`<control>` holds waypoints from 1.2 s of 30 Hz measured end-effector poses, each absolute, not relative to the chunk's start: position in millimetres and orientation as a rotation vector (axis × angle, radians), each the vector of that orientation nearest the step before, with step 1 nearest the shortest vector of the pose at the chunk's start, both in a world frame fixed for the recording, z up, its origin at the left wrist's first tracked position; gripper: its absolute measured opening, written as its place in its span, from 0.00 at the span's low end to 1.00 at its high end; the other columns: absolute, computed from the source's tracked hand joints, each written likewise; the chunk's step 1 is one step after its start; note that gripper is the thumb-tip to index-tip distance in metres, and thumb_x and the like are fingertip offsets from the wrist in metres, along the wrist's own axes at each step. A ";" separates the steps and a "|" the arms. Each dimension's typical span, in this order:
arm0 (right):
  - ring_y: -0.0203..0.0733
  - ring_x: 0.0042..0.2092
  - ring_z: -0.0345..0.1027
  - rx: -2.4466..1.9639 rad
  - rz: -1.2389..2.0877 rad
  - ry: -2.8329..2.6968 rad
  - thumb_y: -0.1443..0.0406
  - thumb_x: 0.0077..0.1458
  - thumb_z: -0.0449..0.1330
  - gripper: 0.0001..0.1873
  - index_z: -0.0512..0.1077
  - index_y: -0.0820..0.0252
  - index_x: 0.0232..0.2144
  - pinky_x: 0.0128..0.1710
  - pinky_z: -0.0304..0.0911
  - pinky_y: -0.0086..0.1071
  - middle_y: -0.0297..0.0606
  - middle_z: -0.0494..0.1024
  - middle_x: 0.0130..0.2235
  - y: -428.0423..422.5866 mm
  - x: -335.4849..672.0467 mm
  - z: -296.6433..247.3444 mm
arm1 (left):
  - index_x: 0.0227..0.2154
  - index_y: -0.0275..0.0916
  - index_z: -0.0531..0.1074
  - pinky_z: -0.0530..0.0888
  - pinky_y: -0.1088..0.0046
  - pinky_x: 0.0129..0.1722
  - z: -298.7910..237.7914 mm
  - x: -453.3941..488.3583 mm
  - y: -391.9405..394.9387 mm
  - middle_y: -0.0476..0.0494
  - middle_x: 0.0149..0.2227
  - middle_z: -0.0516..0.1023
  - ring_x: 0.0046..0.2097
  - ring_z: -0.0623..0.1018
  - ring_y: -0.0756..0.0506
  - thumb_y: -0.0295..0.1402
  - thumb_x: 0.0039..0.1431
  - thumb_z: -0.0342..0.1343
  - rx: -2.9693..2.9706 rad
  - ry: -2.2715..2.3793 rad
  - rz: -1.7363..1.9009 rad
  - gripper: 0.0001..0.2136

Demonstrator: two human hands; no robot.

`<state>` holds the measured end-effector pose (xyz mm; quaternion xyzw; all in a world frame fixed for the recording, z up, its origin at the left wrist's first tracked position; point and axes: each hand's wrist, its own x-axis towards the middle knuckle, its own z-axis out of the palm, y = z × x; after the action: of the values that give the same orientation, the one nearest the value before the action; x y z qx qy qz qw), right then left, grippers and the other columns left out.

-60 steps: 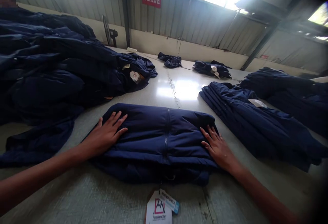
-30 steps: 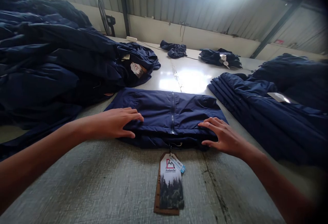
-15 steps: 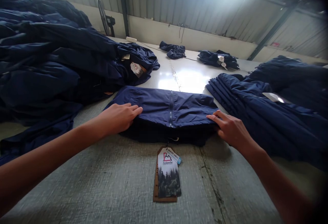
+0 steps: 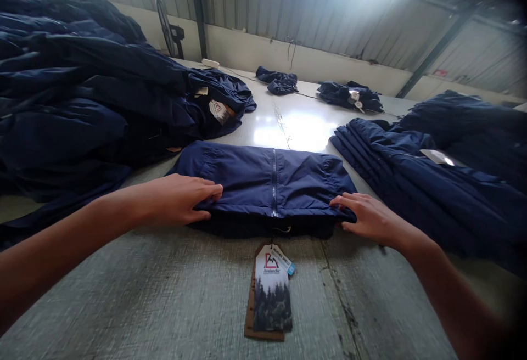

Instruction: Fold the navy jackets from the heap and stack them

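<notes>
A folded navy jacket (image 4: 242, 176) lies across the table in front of me, its zipper running down the middle. My left hand (image 4: 185, 198) grips the jacket's near left edge, fingers on top and thumb below. At the near right corner, my right hand (image 4: 364, 214) pinches the fabric in the same way. From the front of the jacket hangs a paper hang tag (image 4: 272, 294) with a mountain logo and a forest picture, lying flat on the table. A brown card shows behind it. The jacket's underside is hidden.
A large heap of navy garments (image 4: 74, 91) rises on the left. Folded navy garments (image 4: 395, 168) are stacked on the right. Two small bundles, one the left bundle (image 4: 278, 81), lie at the back of the table (image 4: 185, 294). A fan (image 4: 167, 31) stands behind.
The jacket's near edge and the hang tag have come slightly toward me. Both hands have moved down a little with the edge, and the left hand has turned, showing its thumb.
</notes>
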<state>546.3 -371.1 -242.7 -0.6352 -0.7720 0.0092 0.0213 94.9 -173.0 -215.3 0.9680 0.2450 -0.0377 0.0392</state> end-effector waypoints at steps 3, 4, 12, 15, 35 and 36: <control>0.54 0.51 0.76 -1.956 0.008 -2.372 0.60 0.56 0.66 0.26 0.74 0.49 0.58 0.56 0.68 0.50 0.40 0.81 0.49 -370.4 544.1 -244.4 | 0.56 0.48 0.75 0.74 0.64 0.48 -217.5 103.6 -186.4 0.38 0.56 0.79 0.53 0.80 0.36 0.54 0.60 0.62 2.933 0.678 -0.175 0.25; 0.54 0.52 0.76 -1.947 0.004 -2.367 0.59 0.56 0.66 0.26 0.74 0.49 0.58 0.56 0.68 0.50 0.41 0.81 0.50 -370.3 543.4 -244.6 | 0.57 0.47 0.74 0.74 0.62 0.49 -218.6 107.6 -191.6 0.37 0.58 0.78 0.54 0.79 0.35 0.56 0.59 0.62 2.942 0.701 -0.156 0.28; 0.58 0.53 0.75 -1.961 0.131 -2.351 0.46 0.60 0.65 0.31 0.72 0.50 0.61 0.54 0.71 0.49 0.45 0.79 0.54 -373.6 536.7 -243.6 | 0.59 0.42 0.72 0.74 0.62 0.44 -230.8 134.0 -215.9 0.34 0.54 0.77 0.52 0.78 0.34 0.57 0.60 0.61 3.030 0.814 -0.077 0.31; 0.57 0.51 0.76 -1.984 0.110 -2.342 0.48 0.59 0.66 0.28 0.73 0.52 0.57 0.52 0.71 0.48 0.45 0.80 0.52 -371.0 528.4 -245.9 | 0.58 0.41 0.71 0.74 0.64 0.41 -233.4 138.1 -217.8 0.36 0.50 0.78 0.49 0.79 0.35 0.47 0.60 0.66 3.059 0.844 -0.093 0.26; 0.56 0.57 0.74 -1.921 0.004 -2.167 0.45 0.69 0.53 0.26 0.69 0.52 0.59 0.56 0.69 0.48 0.47 0.78 0.56 -361.2 517.0 -255.7 | 0.64 0.46 0.68 0.66 0.54 0.65 -237.2 133.5 -188.3 0.38 0.65 0.71 0.65 0.71 0.36 0.52 0.75 0.45 2.973 0.831 0.351 0.25; 0.58 0.64 0.67 -1.923 -0.075 -2.132 0.45 0.71 0.50 0.28 0.66 0.51 0.63 0.63 0.64 0.52 0.49 0.73 0.63 -358.2 518.3 -261.7 | 0.68 0.45 0.64 0.59 0.49 0.69 -244.0 132.1 -182.3 0.37 0.70 0.65 0.71 0.64 0.34 0.51 0.76 0.43 2.980 0.899 0.393 0.26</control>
<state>518.3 -358.2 -261.7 -0.6635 -0.7355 -0.0258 0.1343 132.1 -182.3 -244.0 0.9498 0.2865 0.1254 0.0023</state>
